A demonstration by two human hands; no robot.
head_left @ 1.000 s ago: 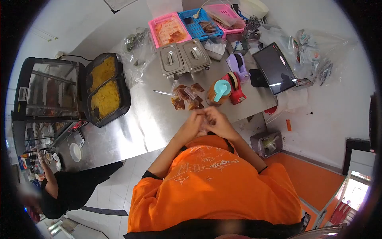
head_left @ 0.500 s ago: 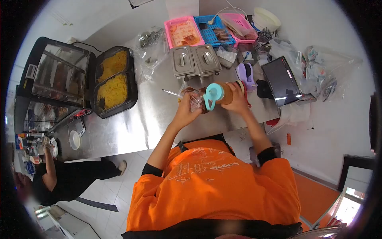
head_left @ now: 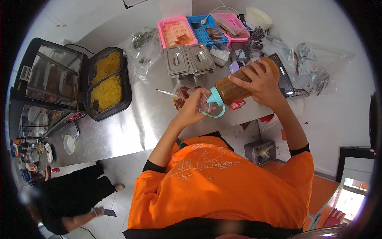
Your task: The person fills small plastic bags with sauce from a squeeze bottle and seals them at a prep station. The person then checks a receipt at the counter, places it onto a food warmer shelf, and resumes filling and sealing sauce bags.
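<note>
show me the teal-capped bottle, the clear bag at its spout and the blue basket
Teal-capped bottle (head_left: 234, 92): head view, on its brown-filled body.
Clear bag (head_left: 204, 104): head view, on its crumpled side.
Blue basket (head_left: 204, 32): head view, on its bare floor.

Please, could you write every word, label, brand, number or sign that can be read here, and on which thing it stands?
"Sagala": orange shirt, the likely reading of the slanted, creased word; other marks there are unreadable.
Printed paper in the pink basket: reddish marks, too blurred to read.
Pale panel on the glass-sided cabinet: too small.
Bottle: no text I can make out.
</note>
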